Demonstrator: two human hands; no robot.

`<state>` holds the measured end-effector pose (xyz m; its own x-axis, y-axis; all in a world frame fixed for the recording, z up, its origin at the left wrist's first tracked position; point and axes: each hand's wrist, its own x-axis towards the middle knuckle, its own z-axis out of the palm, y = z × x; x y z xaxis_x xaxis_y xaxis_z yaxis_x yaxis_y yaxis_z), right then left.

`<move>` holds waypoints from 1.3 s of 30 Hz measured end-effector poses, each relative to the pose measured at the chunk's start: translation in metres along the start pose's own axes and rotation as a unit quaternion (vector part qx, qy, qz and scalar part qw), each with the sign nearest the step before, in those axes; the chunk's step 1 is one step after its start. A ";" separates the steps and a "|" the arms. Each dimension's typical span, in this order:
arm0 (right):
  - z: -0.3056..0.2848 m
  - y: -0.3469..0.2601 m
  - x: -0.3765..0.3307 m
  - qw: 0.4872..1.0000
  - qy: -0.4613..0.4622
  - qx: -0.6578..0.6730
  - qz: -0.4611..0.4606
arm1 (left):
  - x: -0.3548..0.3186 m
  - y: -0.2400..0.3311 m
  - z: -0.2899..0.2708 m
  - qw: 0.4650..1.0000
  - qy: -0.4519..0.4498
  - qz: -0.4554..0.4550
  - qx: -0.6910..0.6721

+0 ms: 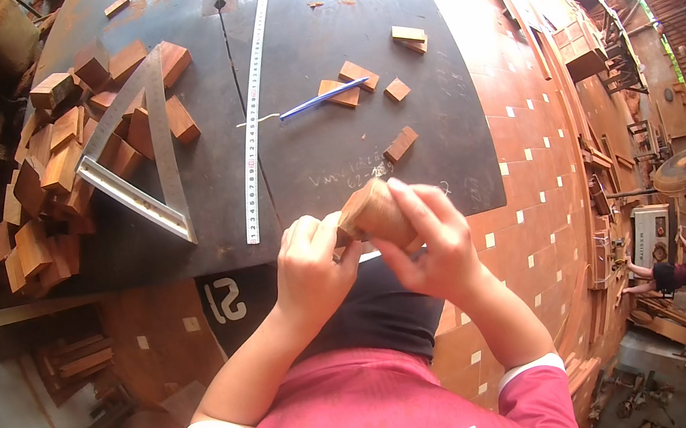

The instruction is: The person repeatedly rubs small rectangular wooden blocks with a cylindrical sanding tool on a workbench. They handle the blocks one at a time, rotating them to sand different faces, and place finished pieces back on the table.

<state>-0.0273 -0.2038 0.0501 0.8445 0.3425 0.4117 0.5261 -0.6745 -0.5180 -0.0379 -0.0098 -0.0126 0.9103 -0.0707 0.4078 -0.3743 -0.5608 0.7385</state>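
Just past the table's near edge, I hold a wooden block [381, 212] up in front of me with both hands. My left hand [313, 260] pinches its left end between thumb and fingers. Around its right side close the fingers and thumb of my right hand [433, 235]. A darker face shows at the block's left end, partly covered by my left fingertips. Beyond my hands, a small wooden block [401, 143] lies on the dark table [333, 152]. A blue pen [324, 97] rests across a pair of small wood pieces [349, 86].
A white measuring strip [256, 101] runs up the table beside a dark slot. A set square [163, 144] leans over a heap of wooden blocks [58, 162] at the left. Several offcuts lie along the far side. Tiled floor [530, 192] extends right, where another person [684, 272] is seen.
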 end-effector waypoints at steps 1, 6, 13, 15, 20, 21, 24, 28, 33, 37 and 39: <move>0.001 0.002 0.004 1.000 0.008 -0.001 0.021 | -0.001 -0.001 0.001 1.000 0.002 0.000 0.005; 0.009 -0.013 -0.011 1.000 0.015 -0.006 -0.025 | 0.000 -0.001 0.001 1.000 -0.006 0.002 -0.010; 0.008 -0.007 0.000 0.999 0.017 -0.019 -0.023 | -0.002 -0.004 0.004 1.000 -0.006 0.002 -0.009; 0.012 -0.018 -0.009 0.999 0.008 -0.009 -0.037 | -0.002 -0.004 0.004 1.000 -0.008 0.005 -0.012; 0.005 -0.002 0.008 0.999 0.023 -0.027 -0.007 | -0.001 -0.003 0.004 1.000 0.010 -0.001 -0.009; 0.007 -0.002 0.008 0.999 0.027 -0.028 -0.003 | -0.001 -0.003 0.003 1.000 0.001 -0.001 -0.012; 0.006 -0.019 -0.006 1.000 -0.003 -0.007 -0.028 | -0.002 -0.003 0.003 1.000 -0.013 0.001 -0.015; 0.003 0.001 0.008 0.999 0.028 -0.028 -0.007 | -0.002 -0.003 0.004 1.000 0.001 0.001 -0.006; 0.007 -0.013 -0.006 0.999 0.002 -0.012 -0.036 | -0.004 -0.004 0.005 1.000 -0.004 -0.001 -0.012; 0.002 0.006 0.012 0.999 0.036 -0.035 0.012 | -0.003 -0.002 0.004 1.000 0.000 -0.004 -0.008; 0.002 -0.007 0.007 0.999 0.020 -0.034 0.007 | -0.002 -0.002 0.003 1.000 -0.004 -0.001 -0.007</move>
<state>-0.0250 -0.1959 0.0548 0.8465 0.3066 0.4352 0.5046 -0.7227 -0.4724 -0.0385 -0.0109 -0.0171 0.9124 -0.0763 0.4020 -0.3750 -0.5493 0.7468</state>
